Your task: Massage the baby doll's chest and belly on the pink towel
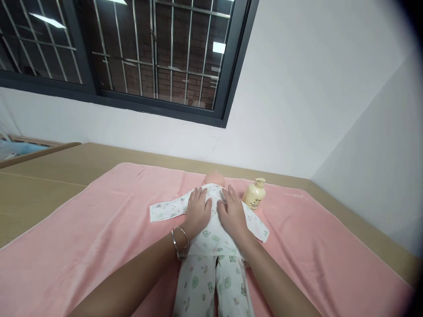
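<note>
A baby doll (214, 178) lies on a pink blanket (109, 220), its smooth head toward the wall. It wears a white printed top (214, 240) and matching trousers (196, 281). My left hand (198, 209) rests flat on the left side of the top's chest, fingers stretched out. On the other side of the chest lies my right hand (232, 211), also flat with its fingers extended. The sleeves spread out to both sides. Just beyond my right hand, a pale yellow pump bottle (255, 193) stands on the blanket.
The blanket covers a wooden surface (66, 165) that meets a white wall (280, 88). A dark-framed window (158, 103) with metal bars is above. At the far left, behind a wooden edge (39, 154), something light blue (23, 147) shows.
</note>
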{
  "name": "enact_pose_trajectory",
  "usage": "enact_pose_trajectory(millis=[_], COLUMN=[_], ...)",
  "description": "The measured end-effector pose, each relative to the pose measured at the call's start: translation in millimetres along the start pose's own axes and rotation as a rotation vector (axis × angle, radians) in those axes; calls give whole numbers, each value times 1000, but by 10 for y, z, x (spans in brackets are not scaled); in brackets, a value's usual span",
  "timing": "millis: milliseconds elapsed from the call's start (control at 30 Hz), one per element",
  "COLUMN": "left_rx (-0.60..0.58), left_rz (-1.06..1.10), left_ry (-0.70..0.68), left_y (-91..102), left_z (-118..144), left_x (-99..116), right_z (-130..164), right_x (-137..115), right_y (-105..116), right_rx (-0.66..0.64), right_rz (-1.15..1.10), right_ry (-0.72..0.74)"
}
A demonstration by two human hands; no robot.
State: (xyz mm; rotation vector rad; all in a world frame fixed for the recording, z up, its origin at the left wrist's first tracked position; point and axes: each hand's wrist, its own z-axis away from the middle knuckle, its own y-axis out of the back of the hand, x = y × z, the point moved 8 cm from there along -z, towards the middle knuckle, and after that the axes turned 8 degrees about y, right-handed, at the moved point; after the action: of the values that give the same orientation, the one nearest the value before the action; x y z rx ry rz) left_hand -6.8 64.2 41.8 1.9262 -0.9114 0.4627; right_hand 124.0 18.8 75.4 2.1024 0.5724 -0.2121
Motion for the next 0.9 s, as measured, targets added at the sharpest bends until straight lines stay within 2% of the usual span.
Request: enact_pose_trajectory(millis=[67, 200, 333, 467, 567, 633, 767, 900], left_rx=[-1, -6, -14, -9, -6, 0, -16, -81], left_rz=[-30, -62, -73, -56, -55, -57, 48, 486], left_ry=[-5, -19, -20, -14, -3, -2, -16, 95], left_y=[2, 14, 15, 15, 27, 65, 197, 230], left_z=[-1, -2, -13, -25, -26, -29, -70, -200], left_x=[8, 31, 27, 7, 1, 31, 258, 605], right_z=[5, 42, 57, 20, -39, -107, -253, -315], right_x=[-31, -88, -104, -160, -206, -152, 179, 614], right_y=[32, -146, -198, -116, 75, 287, 758, 1080], right_rx=[34, -125, -171, -265, -331, -298, -99, 120], right_rz=[7, -32, -27, -4, -60, -93, -130, -81], right_ry=[20, 41, 26, 73, 145, 137, 26, -60])
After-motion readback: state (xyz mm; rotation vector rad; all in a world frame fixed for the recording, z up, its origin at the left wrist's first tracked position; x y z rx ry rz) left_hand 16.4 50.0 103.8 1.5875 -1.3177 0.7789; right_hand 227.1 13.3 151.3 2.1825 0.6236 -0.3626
